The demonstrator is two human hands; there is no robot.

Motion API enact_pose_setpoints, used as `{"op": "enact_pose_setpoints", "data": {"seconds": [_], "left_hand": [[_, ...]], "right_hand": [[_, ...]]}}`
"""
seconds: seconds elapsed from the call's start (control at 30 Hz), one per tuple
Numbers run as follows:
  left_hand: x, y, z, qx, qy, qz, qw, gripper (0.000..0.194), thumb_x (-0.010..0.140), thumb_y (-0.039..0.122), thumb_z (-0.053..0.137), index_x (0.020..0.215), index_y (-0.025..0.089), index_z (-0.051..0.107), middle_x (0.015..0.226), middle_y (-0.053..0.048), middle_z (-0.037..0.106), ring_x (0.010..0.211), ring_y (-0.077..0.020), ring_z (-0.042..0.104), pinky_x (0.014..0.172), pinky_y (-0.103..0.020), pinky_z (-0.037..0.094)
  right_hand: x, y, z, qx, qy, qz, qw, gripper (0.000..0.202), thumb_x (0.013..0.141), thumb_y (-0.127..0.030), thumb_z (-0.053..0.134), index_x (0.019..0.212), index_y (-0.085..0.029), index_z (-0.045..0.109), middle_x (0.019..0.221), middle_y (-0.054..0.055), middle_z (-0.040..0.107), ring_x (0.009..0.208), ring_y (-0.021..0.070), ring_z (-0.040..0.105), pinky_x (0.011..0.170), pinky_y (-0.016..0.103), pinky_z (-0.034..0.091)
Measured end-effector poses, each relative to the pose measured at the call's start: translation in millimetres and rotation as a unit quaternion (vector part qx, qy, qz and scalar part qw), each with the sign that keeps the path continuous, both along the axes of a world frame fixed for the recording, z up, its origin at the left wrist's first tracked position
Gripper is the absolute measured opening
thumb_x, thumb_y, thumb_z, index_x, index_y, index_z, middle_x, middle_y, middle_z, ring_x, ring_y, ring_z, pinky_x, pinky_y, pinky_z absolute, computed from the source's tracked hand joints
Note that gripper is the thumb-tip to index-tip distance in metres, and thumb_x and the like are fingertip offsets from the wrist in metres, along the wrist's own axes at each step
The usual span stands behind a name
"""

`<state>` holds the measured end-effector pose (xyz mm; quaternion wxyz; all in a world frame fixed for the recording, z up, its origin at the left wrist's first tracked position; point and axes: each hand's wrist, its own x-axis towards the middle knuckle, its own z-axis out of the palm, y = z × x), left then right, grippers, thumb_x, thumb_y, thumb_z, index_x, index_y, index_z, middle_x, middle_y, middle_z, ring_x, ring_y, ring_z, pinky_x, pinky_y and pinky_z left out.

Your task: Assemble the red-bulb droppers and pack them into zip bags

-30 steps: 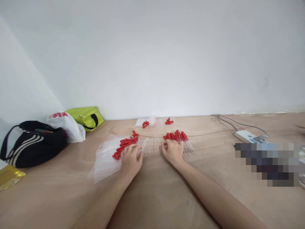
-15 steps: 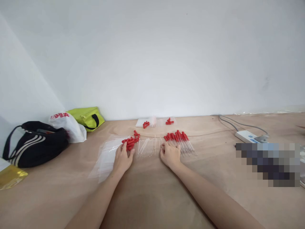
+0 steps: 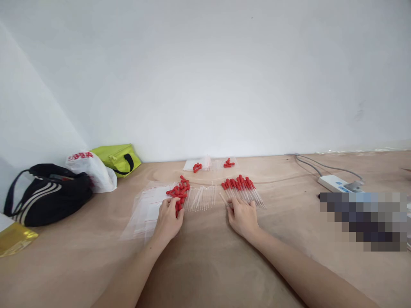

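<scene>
My left hand (image 3: 169, 218) is curled at the near end of a pile of red rubber bulbs (image 3: 178, 191), with red bulbs between the thumb and fingers. Under its side lie clear zip bags (image 3: 146, 209). My right hand (image 3: 243, 217) is closed on a thin clear dropper tube (image 3: 222, 198), whose bare end points up and left. Just beyond that hand lies a row of assembled droppers (image 3: 239, 185), red bulbs at the far end and clear stems towards me. Loose clear tubes (image 3: 201, 199) lie side by side between my hands.
By the wall are small bags with red bulbs (image 3: 197, 167) and more red bulbs (image 3: 229, 163). On the left stand a black bag (image 3: 51, 194), a white plastic bag (image 3: 91, 171) and a lime-green bag (image 3: 118, 156). A power strip (image 3: 334, 184) with cables is at right.
My right hand has moved right and slightly nearer, with a clear tube now showing from its fingers. My left hand has drawn slightly nearer, and some red bulbs have shifted towards me.
</scene>
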<state>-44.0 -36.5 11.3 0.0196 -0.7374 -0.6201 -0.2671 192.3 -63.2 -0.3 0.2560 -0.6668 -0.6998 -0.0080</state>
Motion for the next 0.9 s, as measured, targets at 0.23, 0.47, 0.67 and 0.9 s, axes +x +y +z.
{"op": "enact_pose_setpoints", "data": {"seconds": [0.23,0.47,0.67,0.9], "left_hand": [[2,-1,12.7,0.098,0.006,0.006,0.995,0.022,0.076,0.017,0.046,0.096,0.015,0.053,0.095,-0.010,0.045,0.092,-0.0260,0.051,0.082,-0.041,0.044],[46,-32,11.1,0.069,-0.033,-0.268,0.960,0.025,0.084,0.020,0.041,0.109,0.018,0.046,0.111,-0.010,0.044,0.105,-0.0211,0.047,0.091,-0.036,0.039],[62,-42,3.8,-0.070,-0.043,-0.388,0.918,0.045,0.073,0.008,0.044,0.116,0.022,0.040,0.122,-0.009,0.040,0.114,-0.0216,0.041,0.096,-0.038,0.036],[65,-44,6.2,-0.070,-0.081,-0.227,0.968,0.030,0.067,0.025,0.061,0.093,0.019,0.048,0.092,-0.006,0.051,0.087,-0.0230,0.053,0.078,-0.040,0.044]], "right_hand": [[29,-23,-5.1,0.030,0.013,0.069,0.997,0.014,0.079,-0.018,0.045,0.085,-0.020,0.057,0.083,0.002,0.065,0.078,0.0171,0.054,0.066,0.029,0.023],[38,-26,-4.3,0.032,0.023,0.082,0.996,0.015,0.080,-0.033,0.049,0.082,-0.022,0.058,0.072,0.000,0.061,0.073,0.0163,0.052,0.065,0.028,0.025],[31,-19,-3.2,0.028,0.020,0.068,0.997,0.015,0.076,-0.036,0.055,0.075,-0.022,0.058,0.068,-0.002,0.060,0.071,0.0154,0.052,0.064,0.028,0.025],[29,-17,-2.8,0.017,0.006,0.064,0.998,0.014,0.080,-0.029,0.051,0.070,-0.021,0.057,0.071,-0.001,0.062,0.073,0.0165,0.052,0.065,0.029,0.024]]}}
